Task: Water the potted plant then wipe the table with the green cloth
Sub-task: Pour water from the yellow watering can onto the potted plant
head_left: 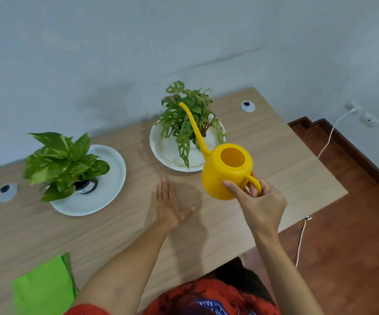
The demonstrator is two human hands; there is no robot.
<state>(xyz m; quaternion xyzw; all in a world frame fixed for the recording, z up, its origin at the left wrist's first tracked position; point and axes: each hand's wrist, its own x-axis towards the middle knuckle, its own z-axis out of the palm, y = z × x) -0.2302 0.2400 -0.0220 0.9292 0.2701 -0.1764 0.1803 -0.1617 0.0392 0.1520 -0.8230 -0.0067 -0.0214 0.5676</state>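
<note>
My right hand (pixel 260 201) grips the handle of a yellow watering can (pixel 226 172), held above the wooden table (pixel 263 155). Its long thin spout reaches up and left over a potted plant with holed leaves (pixel 187 119) that stands on a white plate (pixel 170 151). My left hand (pixel 167 206) lies flat on the table with fingers spread, left of the can. A second potted plant with broad variegated leaves (pixel 63 162) sits on another white plate (pixel 106 192) further left. A folded green cloth (pixel 45 289) lies at the table's near left edge.
Two round cable grommets are set in the table, one at the far right (pixel 247 106) and one at the left (pixel 5 192). A grey wall runs behind the table. A white cable (pixel 301 239) hangs off the right edge over the reddish floor.
</note>
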